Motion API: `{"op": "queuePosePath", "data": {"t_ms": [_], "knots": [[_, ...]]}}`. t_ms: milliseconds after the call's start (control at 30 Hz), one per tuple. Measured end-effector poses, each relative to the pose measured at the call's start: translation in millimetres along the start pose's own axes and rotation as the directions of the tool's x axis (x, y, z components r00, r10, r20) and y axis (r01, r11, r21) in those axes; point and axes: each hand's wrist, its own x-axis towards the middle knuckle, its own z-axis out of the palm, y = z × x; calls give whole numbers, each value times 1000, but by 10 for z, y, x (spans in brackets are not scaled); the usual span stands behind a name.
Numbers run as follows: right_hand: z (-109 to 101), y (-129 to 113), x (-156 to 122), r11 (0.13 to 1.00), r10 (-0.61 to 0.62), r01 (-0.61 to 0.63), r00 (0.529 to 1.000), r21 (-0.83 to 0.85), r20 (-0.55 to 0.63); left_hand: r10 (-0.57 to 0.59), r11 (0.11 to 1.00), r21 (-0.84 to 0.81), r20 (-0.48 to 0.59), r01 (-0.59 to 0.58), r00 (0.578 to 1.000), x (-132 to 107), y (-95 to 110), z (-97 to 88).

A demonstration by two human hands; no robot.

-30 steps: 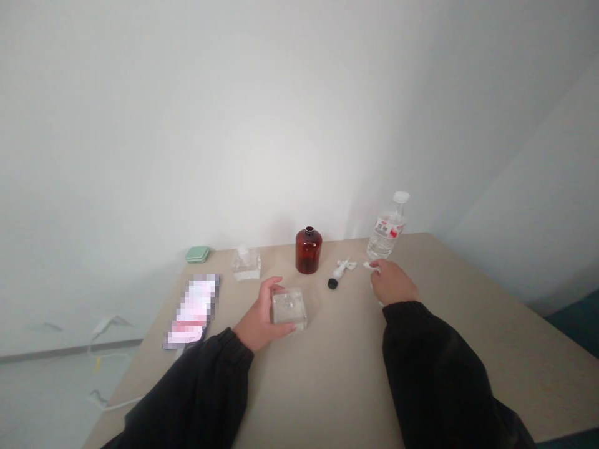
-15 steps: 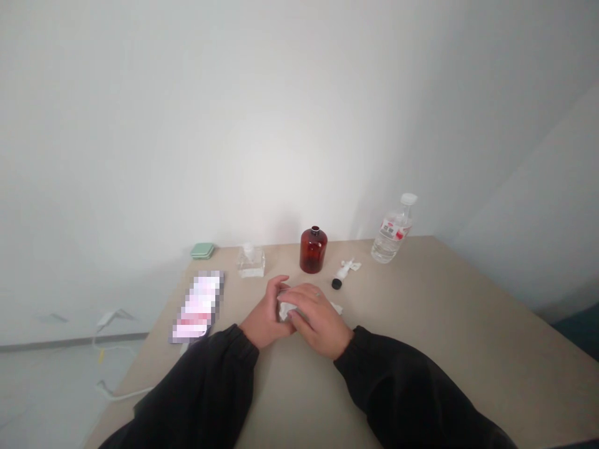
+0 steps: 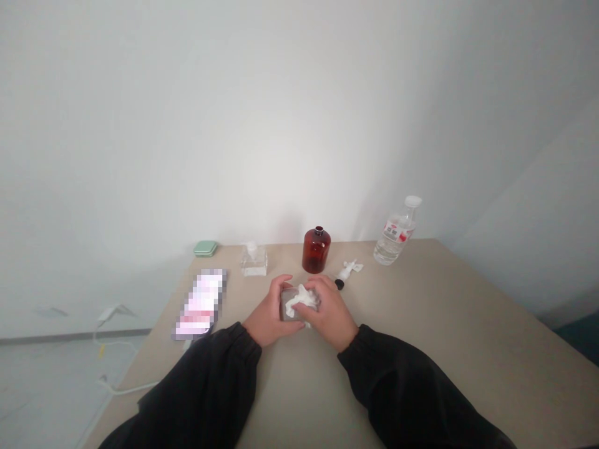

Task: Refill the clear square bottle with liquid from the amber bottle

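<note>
My left hand [image 3: 270, 313] is closed round the left side of a clear, flat-topped box [image 3: 284, 305], thumb along the near edge and fingers at the far one. On the box lies a crumpled white tissue [image 3: 303, 300], pinched by my right hand [image 3: 331, 313] from the right. Part of the box is hidden beneath the tissue and fingers. Just beyond my hands stands an open brown glass bottle [image 3: 316, 251]. To its right a white nozzle piece [image 3: 347, 270] lies near a black cap [image 3: 339, 284].
A clear square bottle with a white top [image 3: 254, 260] stands back left, by a small green case [image 3: 205, 249]. The phone [image 3: 201, 304] lies at the table's left with a white cable [image 3: 131, 391]. A water bottle [image 3: 394, 240] is at the back right, before the wall.
My right hand has shifted right and uncovered the tissue and the top of the clear box. My left hand keeps its hold. The whole view has moved slightly.
</note>
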Motion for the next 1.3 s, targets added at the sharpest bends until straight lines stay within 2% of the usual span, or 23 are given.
{"op": "queuePosePath", "data": {"t_ms": [333, 633, 833, 1067, 1300], "knots": [[-50, 40, 29, 978, 40, -54, 996, 203, 77, -9, 1000, 15, 21, 9, 1000, -4, 27, -12], [-64, 150, 46, 972, -9, -13, 995, 234, 96, -25, 1000, -3, 23, 25, 999, -3, 54, -23], [-40, 117, 53, 972, -43, 23, 996, 236, 81, 3, 999, -34, 43, -1, 999, 5, 42, -11], [4, 101, 93, 957, -118, 91, 989, 276, 84, 43, 998, 35, 38, -44, 998, -1, 75, -9], [17, 116, 99, 940, -139, 87, 981, 331, 138, 108, 994, 5, 63, -109, 992, 12, 42, -2]]}}
